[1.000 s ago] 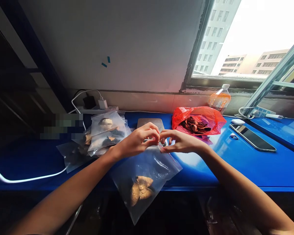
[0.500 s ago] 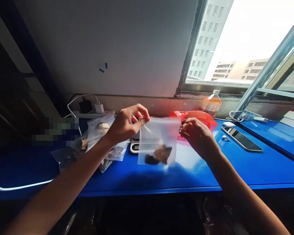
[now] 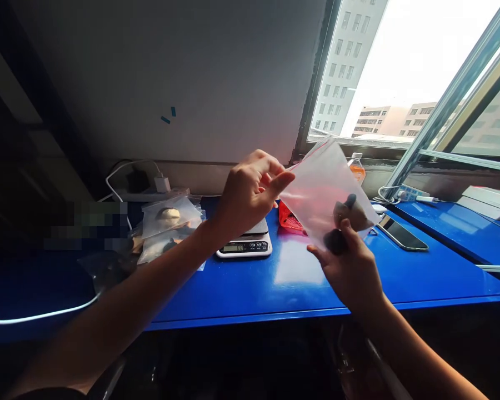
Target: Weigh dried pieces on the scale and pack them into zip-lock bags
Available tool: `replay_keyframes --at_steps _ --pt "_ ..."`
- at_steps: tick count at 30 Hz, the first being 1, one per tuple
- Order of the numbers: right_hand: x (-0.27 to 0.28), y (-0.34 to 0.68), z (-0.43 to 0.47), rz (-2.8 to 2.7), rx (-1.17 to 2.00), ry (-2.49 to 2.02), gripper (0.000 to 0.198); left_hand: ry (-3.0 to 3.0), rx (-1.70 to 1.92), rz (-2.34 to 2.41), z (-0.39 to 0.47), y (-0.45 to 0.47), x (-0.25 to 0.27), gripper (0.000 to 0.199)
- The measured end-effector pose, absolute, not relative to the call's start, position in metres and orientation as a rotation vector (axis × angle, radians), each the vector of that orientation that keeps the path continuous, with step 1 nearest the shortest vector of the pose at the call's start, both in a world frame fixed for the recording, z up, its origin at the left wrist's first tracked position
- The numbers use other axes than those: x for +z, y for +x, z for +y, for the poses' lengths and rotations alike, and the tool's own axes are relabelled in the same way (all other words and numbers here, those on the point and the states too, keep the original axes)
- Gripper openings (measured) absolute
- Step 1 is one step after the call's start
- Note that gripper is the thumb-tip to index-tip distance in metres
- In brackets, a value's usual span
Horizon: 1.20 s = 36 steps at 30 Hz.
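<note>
With twelve straight ahead, my right hand [image 3: 352,266] is nearest, at one o'clock, cupping the low end of a clear zip-lock bag [image 3: 312,191], thumb pressing its front; my other fingers are mostly hidden behind the plastic. The dark pieces [image 3: 335,240] lie heaped at that end. I can't tell whether the mouth is sealed; if it isn't, tipping it downward could spill them. My left hand [image 3: 260,186] pinches just one top corner between thumb and fingers, so a sharp tug might slip it free. That wrist arches, knuckles up; the right forearm slants in from five o'clock, and the bag hangs tilted between, above the blue table [image 3: 241,291]. Past my left wrist sits a digital scale [image 3: 264,250] at twelve, more filled bags [image 3: 162,222] at eleven, a red plastic bag [image 3: 289,219] just past twelve.
</note>
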State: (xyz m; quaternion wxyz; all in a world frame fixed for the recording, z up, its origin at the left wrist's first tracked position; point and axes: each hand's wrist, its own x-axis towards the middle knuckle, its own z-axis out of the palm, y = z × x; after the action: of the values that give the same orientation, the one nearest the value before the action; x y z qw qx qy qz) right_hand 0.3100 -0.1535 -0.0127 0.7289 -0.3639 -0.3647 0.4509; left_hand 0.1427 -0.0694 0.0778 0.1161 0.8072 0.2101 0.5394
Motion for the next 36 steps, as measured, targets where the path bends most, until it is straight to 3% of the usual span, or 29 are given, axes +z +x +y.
replay_keyframes --at_steps 6,14,26,36 --pt "-0.03 0.344 -0.161 -0.673 0.963 -0.882 0.035 2.506 1.226 0.592 -0.052 0.144 0.05 0.05" --pt "-0.047 0.396 -0.162 -0.504 0.82 -1.074 0.022 2.547 0.927 0.774 -0.039 0.159 0.022 0.027" --pt "0.007 0.423 -0.078 -0.555 0.741 -1.219 0.009 2.458 0.924 0.887 -0.043 0.095 0.004 0.023" --pt "0.042 0.422 -0.026 -0.737 0.583 -1.427 0.017 2.458 0.998 0.915 -0.044 0.074 0.014 0.022"
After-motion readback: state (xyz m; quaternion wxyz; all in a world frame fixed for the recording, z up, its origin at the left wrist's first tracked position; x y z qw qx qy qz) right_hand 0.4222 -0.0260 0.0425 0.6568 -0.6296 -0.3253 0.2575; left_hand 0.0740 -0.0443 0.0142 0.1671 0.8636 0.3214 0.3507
